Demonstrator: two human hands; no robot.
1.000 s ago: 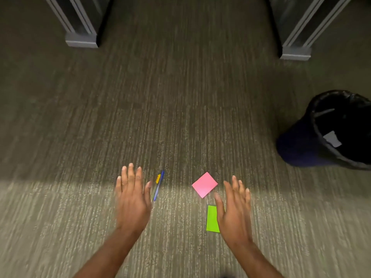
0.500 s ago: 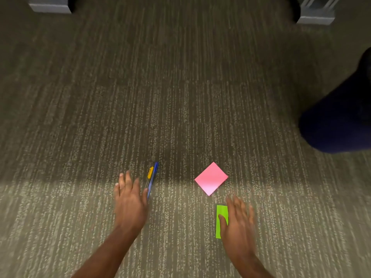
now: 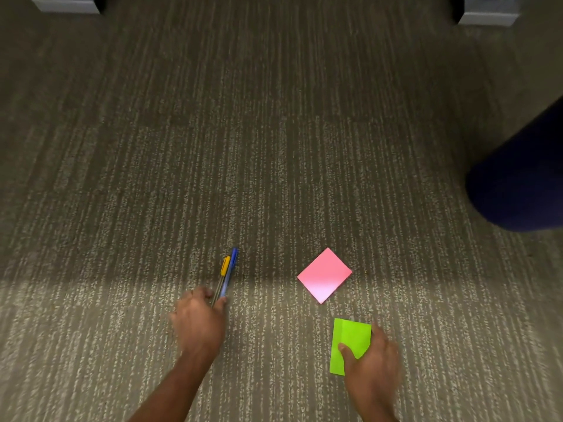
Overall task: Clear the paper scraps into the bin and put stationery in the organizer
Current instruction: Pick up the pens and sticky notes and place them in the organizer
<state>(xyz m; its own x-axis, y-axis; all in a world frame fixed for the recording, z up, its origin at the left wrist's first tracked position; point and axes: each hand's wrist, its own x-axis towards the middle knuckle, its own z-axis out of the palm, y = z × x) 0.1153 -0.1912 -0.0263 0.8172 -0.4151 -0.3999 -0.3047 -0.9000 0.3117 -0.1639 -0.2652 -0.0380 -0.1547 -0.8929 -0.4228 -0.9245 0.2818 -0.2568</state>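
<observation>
Green folded paper [image 3: 350,336] pinched by right hand [image 3: 373,370] fingers; left hand [image 3: 198,321] fingers clasp two pens [image 3: 226,275]; carpet [image 3: 274,147] lies open toward twelve o'clock.

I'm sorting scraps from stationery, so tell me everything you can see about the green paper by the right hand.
The green paper is a bright lime rectangular sheet with a faint lengthwise fold line near its left side. It lies on or just above the grey carpet, long side pointing away from the person, nearer than the pink note and apart from it. The right hand grips its right edge, thumb on top, covering the near right corner. No writing shows.
</observation>
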